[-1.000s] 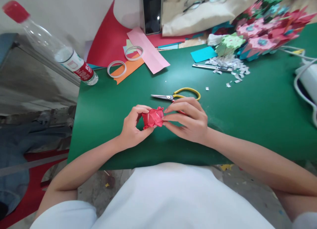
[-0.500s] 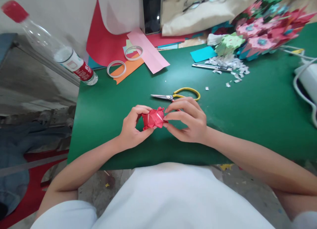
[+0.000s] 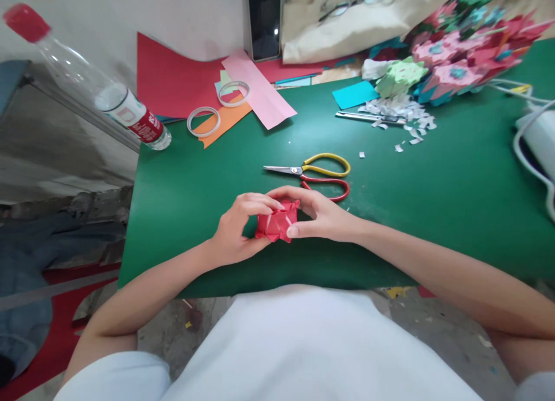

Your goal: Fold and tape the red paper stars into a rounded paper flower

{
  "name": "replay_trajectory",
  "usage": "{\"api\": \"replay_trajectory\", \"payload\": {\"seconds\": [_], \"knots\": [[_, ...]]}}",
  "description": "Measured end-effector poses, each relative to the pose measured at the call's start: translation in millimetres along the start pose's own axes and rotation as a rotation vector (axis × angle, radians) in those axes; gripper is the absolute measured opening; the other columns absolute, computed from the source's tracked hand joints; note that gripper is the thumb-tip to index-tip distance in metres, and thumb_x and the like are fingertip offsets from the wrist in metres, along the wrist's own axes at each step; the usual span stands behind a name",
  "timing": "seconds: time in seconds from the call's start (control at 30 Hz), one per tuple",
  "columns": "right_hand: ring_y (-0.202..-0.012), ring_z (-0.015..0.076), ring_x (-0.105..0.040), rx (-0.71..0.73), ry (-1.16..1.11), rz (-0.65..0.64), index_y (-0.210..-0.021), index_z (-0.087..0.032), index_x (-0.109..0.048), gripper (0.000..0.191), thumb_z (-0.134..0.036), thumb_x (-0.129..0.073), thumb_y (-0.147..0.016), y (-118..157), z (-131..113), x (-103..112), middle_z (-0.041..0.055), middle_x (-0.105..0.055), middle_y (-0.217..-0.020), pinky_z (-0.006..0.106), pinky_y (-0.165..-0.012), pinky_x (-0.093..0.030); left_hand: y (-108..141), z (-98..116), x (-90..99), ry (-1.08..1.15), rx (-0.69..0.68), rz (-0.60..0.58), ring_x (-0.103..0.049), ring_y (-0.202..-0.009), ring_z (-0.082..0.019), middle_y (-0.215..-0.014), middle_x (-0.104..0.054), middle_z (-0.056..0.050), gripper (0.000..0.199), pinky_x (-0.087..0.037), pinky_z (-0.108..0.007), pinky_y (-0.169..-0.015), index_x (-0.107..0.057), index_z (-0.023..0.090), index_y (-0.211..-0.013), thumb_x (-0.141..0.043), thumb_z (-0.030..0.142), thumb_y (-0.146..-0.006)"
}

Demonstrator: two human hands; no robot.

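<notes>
A small folded red paper piece (image 3: 277, 223), with curled points along its ends and pale streaks on its side, is held between both hands above the near part of the green table (image 3: 182, 187). My left hand (image 3: 240, 227) closes on its left end, fingers over the top and thumb underneath. From the right, my right hand (image 3: 318, 216) grips it with the thumb on the near side; its fingers reach behind, and their tips are partly hidden. Just beyond my right hand lie scissors (image 3: 295, 170) with one yellow and one red handle, blades pointing left.
A bottle (image 3: 130, 111) stands at the left edge. Behind are two tape rolls (image 3: 203, 121), red paper (image 3: 173, 80), a pink strip (image 3: 260, 91) and a phone (image 3: 264, 22). Paper flowers (image 3: 459, 71), white scraps (image 3: 403, 111), a metal cutter (image 3: 368, 117) and a white cable (image 3: 524, 149) occupy the right.
The red paper piece has come slightly nearer and rightward. My right hand has shifted from fingertips at its end to a fuller grip, uncovering the scissors' red handle. The red sheet behind has flopped over leftward.
</notes>
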State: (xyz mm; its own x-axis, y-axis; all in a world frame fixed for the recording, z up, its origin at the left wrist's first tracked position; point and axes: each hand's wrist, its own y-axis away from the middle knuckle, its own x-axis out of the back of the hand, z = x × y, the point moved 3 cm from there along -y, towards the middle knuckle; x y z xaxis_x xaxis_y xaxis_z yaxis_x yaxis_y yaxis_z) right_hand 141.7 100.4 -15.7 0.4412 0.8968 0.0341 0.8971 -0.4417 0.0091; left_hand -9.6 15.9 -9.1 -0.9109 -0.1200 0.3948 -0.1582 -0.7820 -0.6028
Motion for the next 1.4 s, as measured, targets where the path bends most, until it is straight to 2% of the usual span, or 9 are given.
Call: {"api": "replay_trajectory", "payload": {"seconds": [0.2,0.33,0.57,0.73,0.83,0.97,1.1,1.2,1.4], "knots": [[-0.088,0.0146,-0.065,0.018,-0.164,-0.014,-0.131,-0.022,-0.039,0.080,-0.041,-0.081,-0.067,2.5,2.6,-11.6,0.0028,-0.062,-0.102,0.026,-0.074,-0.056,-1.2,6.5,-2.6,-0.104,-0.160,-0.059,-0.067,-0.102,-0.020,-0.102,-0.072,-0.005,0.027,-0.050,-0.039,-0.090,-0.050,0.024,-0.103,-0.068,0.025,-0.083],[-0.092,0.0155,-0.065,0.054,-0.198,-0.045,-0.137,-0.023,-0.031,0.093,-0.038,-0.085,-0.063,3.0,4.1,-18.9,0.0038,-0.062,-0.107,0.028,-0.077,-0.058,-1.6,8.9,-4.7,-0.123,-0.198,-0.065,-0.068,-0.101,-0.020,-0.100,-0.074,-0.005,0.023,-0.049,-0.038,-0.091,-0.051,0.024,-0.100,-0.067,0.029,-0.084],[-0.089,0.0160,-0.065,0.050,-0.118,0.040,-0.130,-0.023,-0.038,0.079,-0.036,-0.083,-0.067,3.3,7.3,-18.8,0.0023,-0.063,-0.101,0.027,-0.071,-0.058,-1.3,6.9,-6.1,-0.146,-0.189,-0.075,-0.067,-0.104,-0.020,-0.102,-0.074,-0.006,0.021,-0.049,-0.039,-0.090,-0.049,0.023,-0.101,-0.064,0.026,-0.086],[-0.086,0.0143,-0.065,0.095,-0.025,0.097,-0.125,-0.021,-0.041,0.073,-0.041,-0.081,-0.068,2.8,4.4,-15.1,0.0024,-0.063,-0.100,0.025,-0.071,-0.056,-0.2,5.2,-4.5,-0.164,-0.107,-0.118,-0.061,-0.114,-0.023,-0.115,-0.068,-0.010,0.045,-0.046,-0.043,-0.097,-0.045,0.024,-0.119,-0.069,0.025,-0.081],[-0.086,0.0139,-0.066,0.146,0.000,0.130,-0.126,-0.021,-0.041,0.071,-0.041,-0.079,-0.070,2.2,2.8,-13.6,0.0043,-0.063,-0.106,0.023,-0.071,-0.056,0.3,3.7,-4.8,-0.130,-0.025,-0.154,-0.053,-0.125,-0.028,-0.132,-0.055,-0.016,0.072,-0.042,-0.049,-0.103,-0.039,0.024,-0.132,-0.077,0.038,-0.072],[-0.105,0.0198,-0.062,0.258,0.175,0.264,-0.127,-0.021,-0.042,0.075,-0.041,-0.082,-0.067,3.0,0.1,-12.5,0.0103,-0.055,-0.125,0.030,-0.084,-0.055,3.6,0.8,-9.8,-0.066,0.075,-0.124,-0.040,-0.135,-0.032,-0.141,-0.043,-0.017,0.096,-0.037,-0.053,-0.109,-0.028,0.026,-0.141,-0.081,0.049,-0.064],[-0.115,0.0223,-0.057,0.322,0.321,0.296,-0.138,-0.022,-0.034,0.081,-0.044,-0.077,-0.073,5.5,-1.5,-16.0,0.0131,-0.048,-0.134,0.035,-0.092,-0.052,9.1,-5.6,-12.8,-0.054,0.215,0.011,-0.037,-0.137,-0.032,-0.146,-0.035,-0.017,0.098,-0.040,-0.051,-0.107,-0.026,0.026,-0.142,-0.082,0.047,-0.064],[-0.119,0.0239,-0.053,0.417,0.431,0.226,-0.144,-0.021,-0.026,0.082,-0.045,-0.070,-0.079,9.0,-3.5,-20.4,0.0157,-0.045,-0.138,0.039,-0.097,-0.048,10.5,-12.1,-13.7,-0.021,0.317,-0.017,-0.041,-0.134,-0.033,-0.144,-0.037,-0.019,0.098,-0.045,-0.049,-0.103,-0.030,0.024,-0.139,-0.082,0.051,-0.061],[-0.126,0.0287,-0.045,0.567,0.724,0.177,-0.146,-0.018,-0.020,0.083,-0.042,-0.066,-0.081,13.6,-2.9,-25.8,0.0167,-0.047,-0.137,0.048,-0.102,-0.042,1.0,-8.7,-9.6,-0.040,0.222,-0.085,-0.050,-0.126,-0.030,-0.132,-0.051,-0.015,0.083,-0.045,-0.051,-0.103,-0.045,0.025,-0.131,-0.083,0.050,-0.061]]}}
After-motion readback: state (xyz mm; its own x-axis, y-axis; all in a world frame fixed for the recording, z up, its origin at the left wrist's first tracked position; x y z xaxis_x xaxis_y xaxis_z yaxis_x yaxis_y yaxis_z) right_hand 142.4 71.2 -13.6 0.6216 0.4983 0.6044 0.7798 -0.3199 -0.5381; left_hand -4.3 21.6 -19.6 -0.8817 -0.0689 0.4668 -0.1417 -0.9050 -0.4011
